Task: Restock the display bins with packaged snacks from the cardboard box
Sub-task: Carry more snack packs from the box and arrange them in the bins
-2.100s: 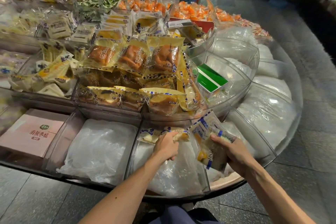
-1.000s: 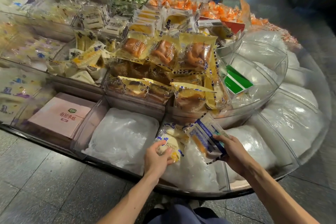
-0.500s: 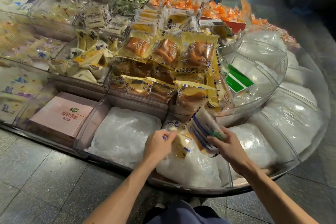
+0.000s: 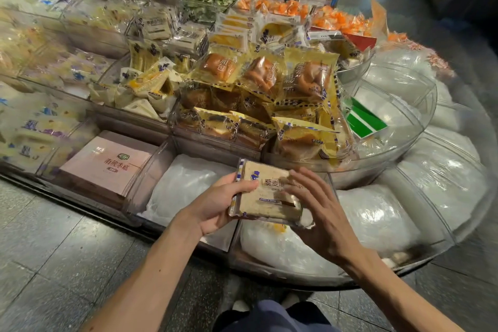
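Left hand (image 4: 215,205) pinches the snack packet (image 4: 265,194) by its left edge, right hand (image 4: 320,213) spread over it — a slick wrapper, held one-sided, could slip past the near bin (image 4: 269,268).

The snack packet (image 4: 266,197) near the middle wears clear, shiny plastic film that catches the light. Behind it, the yellow bread packets (image 4: 307,78) are the same glossy film. The display bins (image 4: 427,113) are smooth, transparent plastic. White plastic bags (image 4: 186,183) in the near bins look thin and crinkled. The pink box (image 4: 107,167) on the left is matt cardboard. The floor tiles (image 4: 54,250) are polished, speckled stone.
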The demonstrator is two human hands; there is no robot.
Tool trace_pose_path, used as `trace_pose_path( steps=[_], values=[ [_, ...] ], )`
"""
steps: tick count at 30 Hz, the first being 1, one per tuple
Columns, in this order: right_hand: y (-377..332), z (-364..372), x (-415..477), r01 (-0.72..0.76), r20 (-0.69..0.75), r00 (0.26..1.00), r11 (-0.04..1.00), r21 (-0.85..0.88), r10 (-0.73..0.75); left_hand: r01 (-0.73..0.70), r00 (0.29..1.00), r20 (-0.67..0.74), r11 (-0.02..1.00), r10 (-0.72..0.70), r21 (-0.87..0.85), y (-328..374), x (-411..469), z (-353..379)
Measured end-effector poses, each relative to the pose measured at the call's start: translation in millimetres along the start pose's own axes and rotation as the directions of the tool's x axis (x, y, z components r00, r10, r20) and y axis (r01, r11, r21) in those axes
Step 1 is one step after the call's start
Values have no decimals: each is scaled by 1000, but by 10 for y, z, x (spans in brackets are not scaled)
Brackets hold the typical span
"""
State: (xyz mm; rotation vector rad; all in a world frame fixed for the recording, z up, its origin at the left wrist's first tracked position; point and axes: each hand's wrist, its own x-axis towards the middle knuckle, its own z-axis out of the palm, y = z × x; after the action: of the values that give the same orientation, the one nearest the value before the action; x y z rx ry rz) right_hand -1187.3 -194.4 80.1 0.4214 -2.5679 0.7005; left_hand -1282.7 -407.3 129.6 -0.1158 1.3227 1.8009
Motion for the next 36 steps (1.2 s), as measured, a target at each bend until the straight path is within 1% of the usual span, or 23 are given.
trace_pose_path(
  steps=[2, 3, 4, 5, 6, 7, 8, 9, 10, 11, 12, 14, 15, 16, 18, 20, 21, 23, 25, 27, 30, 32, 36],
  values=[
    [-32, -28, -40, -69, 7, 998, 996, 53, 69, -36, 999, -4, 999, 35, -14, 4, -33, -61],
    [-68, -60, -48, -150, 30, 989, 978, 142, 147, -45, 999, -3, 999, 45, -11, 6, -54, -90],
    [-108, -90, -61, -273, 93, 962, 920, 280, 257, -58, 998, 7, 998, 58, -4, -4, -56, -136],
    [-172, -142, -56, -416, 194, 909, 803, 427, 368, -65, 998, 16, 998, 64, 5, -1, -77, -156],
    [-230, -180, -36, -543, 299, 835, 603, 584, 462, -72, 997, 36, 997, 72, 21, -5, -86, -175],
    [-272, -193, -4, -605, 400, 766, 355, 712, 503, -73, 996, 59, 996, 70, 45, -5, -112, -171],
    [-264, -177, 20, -624, 488, 700, 115, 773, 521, -77, 994, 84, 994, 70, 82, -19, -121, -169],
    [-224, -149, 36, -630, 537, 646, -19, 777, 542, -82, 992, 105, 988, 68, 130, -30, -144, -145],
    [-226, -144, 73, -642, 546, 613, -43, 765, 571, -82, 990, 128, 979, 59, 186, -47, -162, -123],
    [-233, -139, 104, -655, 519, 597, -2, 756, 612, -79, 987, 153, 969, 43, 234, -53, -196, -86],
    [-223, -125, 123, -663, 475, 605, 74, 745, 639, -81, 985, 170, 959, 35, 273, -73, -213, -73],
    [-214, -104, 131, -667, 366, 681, 330, 668, 635, -91, 986, 163, 940, 38, 328, -116, -259, -61],
    [-217, -81, 148, -654, 335, 716, 420, 629, 613, -92, 991, 122, 934, 52, 345, -108, -295, -58],
    [-219, -52, 148, -640, 315, 738, 471, 607, 597, -92, 993, 94, 936, 64, 341, -115, -316, -66],
    [-216, 27, 169, -623, 297, 761, 521, 583, 577, -94, 995, 62, 936, 77, 340, -131, -347, -122],
    [-218, 126, 194, -613, 309, 775, 535, 582, 552, -112, 994, 26, 932, 110, 344, -152, -376, -193],
    [-229, 159, 235, -610, 317, 776, 521, 597, 545, -134, 990, 10, 928, 139, 347, -170, -373, -240],
    [-240, 242, 320, -621, 356, 759, 443, 646, 545, -186, 968, -84, 905, 235, 383, -199, -325, -305],
    [-242, 335, 392, -659, 425, 725, 366, 657, 542, -184, 922, -233, 881, 308, 436, -270, -208, -360],
    [-263, 416, 454, -697, 486, 696, 332, 636, 529, -132, 881, -366, 898, 301, 421, -340, -109, -398],
    [-255, 568, 529, -731, 515, 665, 329, 598, 540, -113, 848, -458, 934, 268, 338, -386, -57, -471],
    [-294, 693, 582, -757, 530, 630, 297, 582, 568, -96, 845, -482, 952, 233, 292, -392, -71, -570],
    [-374, 1020, 739, -797, 547, 559, 224, 560, 623, -55, 868, -456, 952, 195, 302, -308, -91, -921]
  ],
)
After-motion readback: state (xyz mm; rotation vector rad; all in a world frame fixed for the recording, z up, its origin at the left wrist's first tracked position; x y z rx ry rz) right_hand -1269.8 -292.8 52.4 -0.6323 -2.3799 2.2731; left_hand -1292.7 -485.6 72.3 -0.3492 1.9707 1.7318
